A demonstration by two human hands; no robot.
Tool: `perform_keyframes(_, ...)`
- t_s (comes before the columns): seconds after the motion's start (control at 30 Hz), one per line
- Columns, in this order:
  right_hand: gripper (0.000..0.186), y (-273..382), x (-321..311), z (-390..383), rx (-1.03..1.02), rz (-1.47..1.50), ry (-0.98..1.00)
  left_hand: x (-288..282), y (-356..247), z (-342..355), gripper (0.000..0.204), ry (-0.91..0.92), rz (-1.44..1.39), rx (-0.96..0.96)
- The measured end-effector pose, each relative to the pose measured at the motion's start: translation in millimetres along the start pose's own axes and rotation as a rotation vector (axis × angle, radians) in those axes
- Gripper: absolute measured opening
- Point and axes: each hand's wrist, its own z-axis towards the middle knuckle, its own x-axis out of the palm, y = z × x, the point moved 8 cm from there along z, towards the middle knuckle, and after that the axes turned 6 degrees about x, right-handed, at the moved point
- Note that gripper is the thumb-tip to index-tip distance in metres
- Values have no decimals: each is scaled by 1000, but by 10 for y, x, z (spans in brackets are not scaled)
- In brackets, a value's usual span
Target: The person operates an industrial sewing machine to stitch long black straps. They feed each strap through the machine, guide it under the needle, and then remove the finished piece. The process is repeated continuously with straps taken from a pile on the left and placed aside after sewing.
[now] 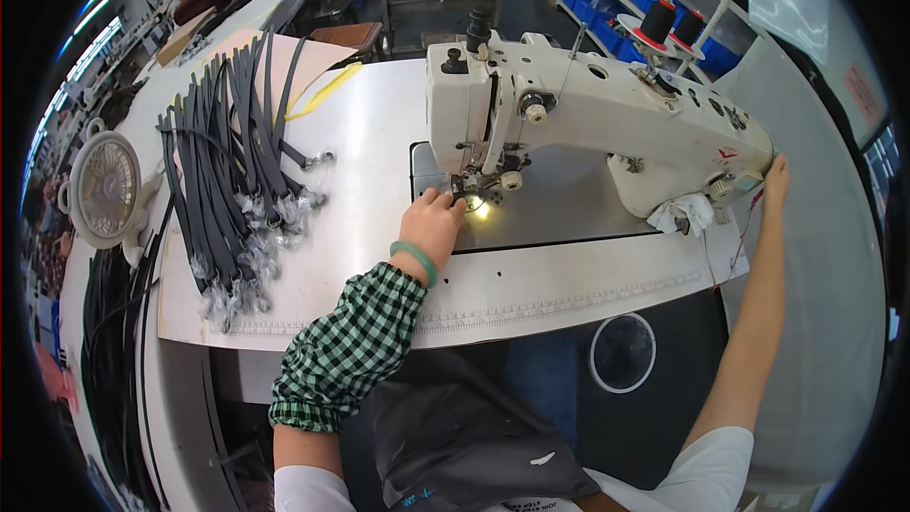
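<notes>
A cream industrial sewing machine (607,104) stands on the white table. My left hand (433,228), with a green bangle and a checked sleeve cover above it, is at the lit needle area. Its fingers are bent and pressed together beside the presser foot (471,186); whatever lies between them is hidden. Far to the right, my right hand (777,182) grips the handwheel end of the machine, its fingers partly out of sight behind it. Left of the machine lies a bunch of black straps (223,161), their ends wrapped in clear plastic.
A small fan (104,185) stands at the left edge, with more long black straps (118,341) hanging below it. Black thread spools (657,21) rise behind the machine. White cloth (684,213) is tucked at its base. A printed ruler (569,303) runs along the table's front edge.
</notes>
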Motion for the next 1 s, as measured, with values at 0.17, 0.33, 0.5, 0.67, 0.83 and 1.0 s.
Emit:
perform_keyframes(0.17, 49, 8, -179, 350, -144, -226, -45, 37, -28, 59, 19, -77, -50, 40)
perform_keyframes(0.33, 49, -510, -29, 260, 74, 95, 88, 55, -17, 58, 19, -64, -37, 53)
perform_keyframes(0.5, 51, -673, 237, 15, 101, 311, 39, 39, 38, -33, 19, -29, 5, 29)
perform_keyframes(0.67, 51, -297, 79, 26, 10, 193, -33, 21, 29, -16, 19, -12, 16, 19)
perform_keyframes(0.83, 47, -160, 89, 107, 153, 33, 174, 40, 42, 3, 19, -12, 26, 11)
perform_keyframes(1.0, 45, -526, 154, -90, 133, 450, 139, 67, 6, 49, 20, -8, 33, 36)
